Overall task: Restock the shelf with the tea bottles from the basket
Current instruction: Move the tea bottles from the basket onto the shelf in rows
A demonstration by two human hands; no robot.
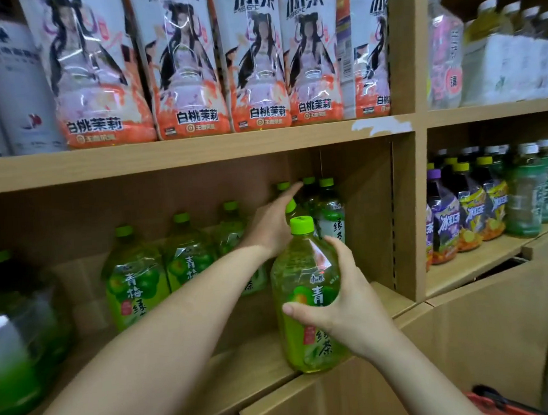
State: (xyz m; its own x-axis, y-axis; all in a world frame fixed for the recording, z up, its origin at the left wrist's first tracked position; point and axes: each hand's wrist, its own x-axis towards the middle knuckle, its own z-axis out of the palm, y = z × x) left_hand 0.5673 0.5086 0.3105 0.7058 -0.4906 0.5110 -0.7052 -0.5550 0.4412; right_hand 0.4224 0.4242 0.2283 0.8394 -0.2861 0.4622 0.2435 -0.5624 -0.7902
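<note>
Green-capped tea bottles already stand on the middle shelf, several of them in a staggered line running from the left toward the back right corner, so the restocking looks well under way rather than just begun. The right hand is wrapped around the body of one more green tea bottle, fingers closed across its label, and the bottle's base sits at the front edge of that shelf, upright, in front of the others. The left hand reaches deeper in, its fingers stretched out flat against the bottles at the back; it clasps nothing that can be seen, and seems to be steadying or nudging them to make room. What is left, by the look of it, is to slide the held bottle back into line and fetch more. The basket shows only as a red rim with a dark handle at the lower right, and its contents cannot be made out, so how many bottles wait is unknown.
</note>
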